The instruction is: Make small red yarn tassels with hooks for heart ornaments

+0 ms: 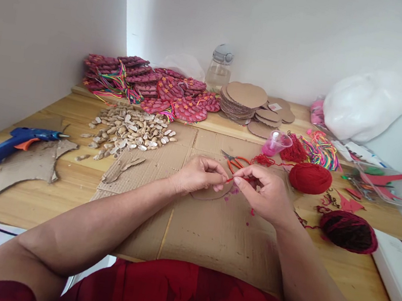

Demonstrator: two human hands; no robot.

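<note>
Between my two hands runs a short piece of red yarn point(230, 179), pinched from both sides. My left hand point(201, 174) has thumb and forefinger closed on one end. My right hand point(263, 191) pinches the other end, its fingers curled. Under them lies a cardboard disc point(205, 194), partly hidden by the hands, on a large cardboard sheet point(210, 241). Just beyond the fingertips rest scissors with orange handles point(235, 163). A ball of red yarn point(310, 179) sits to the right of my right hand.
Peanut shells point(132, 131) are heaped at left, near a blue glue gun point(22, 143). Behind stand decorated pink pieces point(181, 100), stacked cardboard discs point(246, 97) and a bottle point(220, 68). A pink-stained cup point(275, 143), dark yarn ball point(348, 231) and plastic tray point(393, 187) are at right.
</note>
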